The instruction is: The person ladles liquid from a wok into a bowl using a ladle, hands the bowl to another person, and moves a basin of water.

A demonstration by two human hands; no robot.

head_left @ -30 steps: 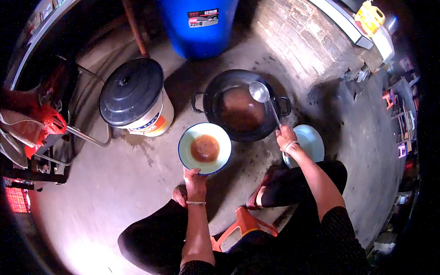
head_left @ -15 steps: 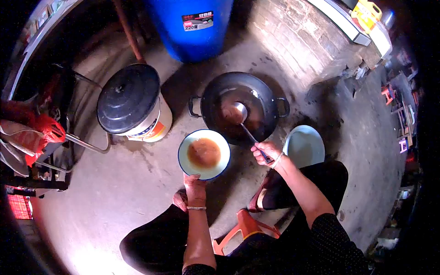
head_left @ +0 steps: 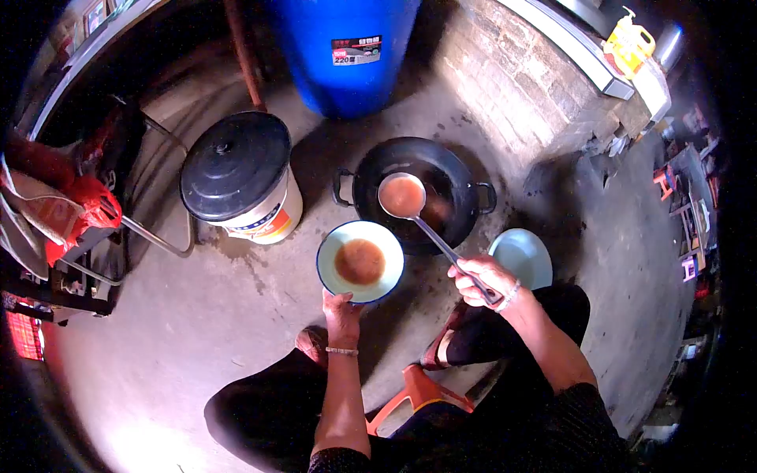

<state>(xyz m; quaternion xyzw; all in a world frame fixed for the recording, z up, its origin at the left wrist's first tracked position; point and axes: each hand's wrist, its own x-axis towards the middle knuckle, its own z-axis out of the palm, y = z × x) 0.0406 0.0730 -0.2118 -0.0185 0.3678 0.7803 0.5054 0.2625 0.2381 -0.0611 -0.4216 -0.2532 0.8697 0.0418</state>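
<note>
My left hand (head_left: 341, 313) grips the lower rim of a pale bowl (head_left: 327, 270) with a dark blue edge; reddish-brown liquid (head_left: 360, 262) lies in its bottom. My right hand (head_left: 482, 281) is closed round the dark handle of a metal ladle (head_left: 432, 234). The ladle's bowl holds reddish liquid (head_left: 402, 195) and hangs over the left part of a black two-handled wok (head_left: 390, 156) on the floor, up and right of the pale bowl. Some brown liquid shows in the wok behind the ladle.
A pale dish (head_left: 524, 256) lies by my right knee. Left of the wok stands a white bucket (head_left: 276, 217) with a black lid (head_left: 234, 165). Beyond are a blue barrel (head_left: 343, 79) and a brick wall (head_left: 520, 71). An orange stool (head_left: 418, 386) is under me.
The ladle has gone from above the wok down into it and come up filled, now over the wok's left part. My right hand has shifted down. The left still holds the bowl.
</note>
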